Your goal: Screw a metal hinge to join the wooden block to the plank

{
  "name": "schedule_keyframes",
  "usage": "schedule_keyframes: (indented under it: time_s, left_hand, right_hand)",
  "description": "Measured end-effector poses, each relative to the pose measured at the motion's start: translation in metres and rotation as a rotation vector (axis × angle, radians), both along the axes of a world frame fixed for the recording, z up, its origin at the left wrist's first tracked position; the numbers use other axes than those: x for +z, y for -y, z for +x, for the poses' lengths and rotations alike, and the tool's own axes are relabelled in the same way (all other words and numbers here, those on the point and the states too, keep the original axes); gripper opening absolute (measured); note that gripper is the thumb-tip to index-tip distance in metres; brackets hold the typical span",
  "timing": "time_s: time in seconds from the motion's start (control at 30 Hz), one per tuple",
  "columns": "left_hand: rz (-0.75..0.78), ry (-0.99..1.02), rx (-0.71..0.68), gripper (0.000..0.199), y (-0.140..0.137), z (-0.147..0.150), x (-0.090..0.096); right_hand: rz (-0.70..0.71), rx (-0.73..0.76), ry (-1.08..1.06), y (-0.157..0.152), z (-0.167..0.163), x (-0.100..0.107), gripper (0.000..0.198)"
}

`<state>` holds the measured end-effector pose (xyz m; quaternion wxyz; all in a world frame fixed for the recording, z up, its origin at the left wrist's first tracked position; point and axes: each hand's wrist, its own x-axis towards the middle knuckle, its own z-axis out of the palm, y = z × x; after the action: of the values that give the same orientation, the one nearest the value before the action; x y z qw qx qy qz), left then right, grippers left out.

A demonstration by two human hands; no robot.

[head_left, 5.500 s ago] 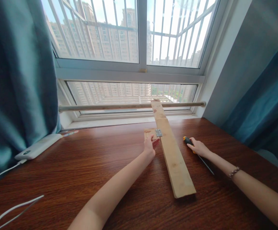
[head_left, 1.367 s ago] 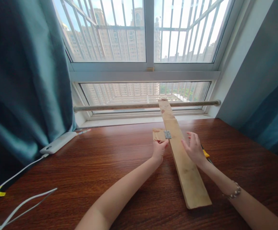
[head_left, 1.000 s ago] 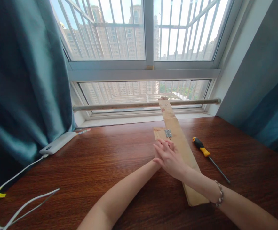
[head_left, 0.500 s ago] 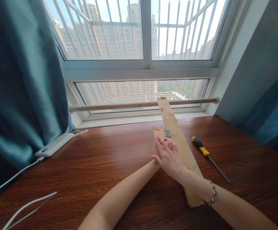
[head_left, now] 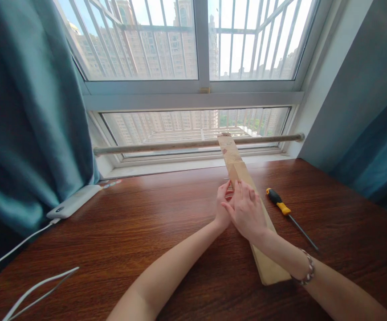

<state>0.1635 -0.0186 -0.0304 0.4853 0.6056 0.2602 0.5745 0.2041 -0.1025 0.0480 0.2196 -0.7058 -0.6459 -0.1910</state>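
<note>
A long, pale wooden board (head_left: pixel 271 265) runs away from me across the table, its far end narrower and close to the window rail. My right hand (head_left: pixel 248 209) lies over the board with its fingers stretched forward and the thumb toward the left. Just left of it, my left hand (head_left: pixel 223 205) is curled closed at the board's left edge. Between the two hands shows a sliver of a small wooden piece (head_left: pixel 229 192), mostly covered. The metal hinge that joined this piece to the board is hidden under my hands.
A screwdriver (head_left: pixel 278 201) with a black and yellow handle lies right of the board. At the left, a white power strip (head_left: pixel 76 201) and white cables (head_left: pixel 39 285) rest by the blue curtain (head_left: pixel 39 89). A horizontal rail (head_left: pixel 166 146) crosses before the window.
Both hands have shifted slightly; my left hand has come out from beneath the right and curls at the board's edge. The small piece and hinge, visible before, are now mostly covered.
</note>
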Motion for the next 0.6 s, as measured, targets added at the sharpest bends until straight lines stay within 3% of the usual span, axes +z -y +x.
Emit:
schedule_keyframes:
  time_s: [0.13,0.33,0.6]
  left_hand:
    - [0.124,-0.148,0.084,0.045,-0.003,-0.007,-0.001]
    - [0.374,-0.436,0.158,0.044,0.005,-0.008,0.002]
    - [0.424,-0.661,0.207,0.041,0.009,-0.011,0.003]
  right_hand:
    - [0.012,-0.053,-0.062,-0.001,0.024,0.000,0.062]
    - [-0.049,0.052,-0.307,-0.011,0.072,-0.039,0.063]
    - [-0.044,0.131,-0.594,-0.019,0.102,-0.061,0.060]
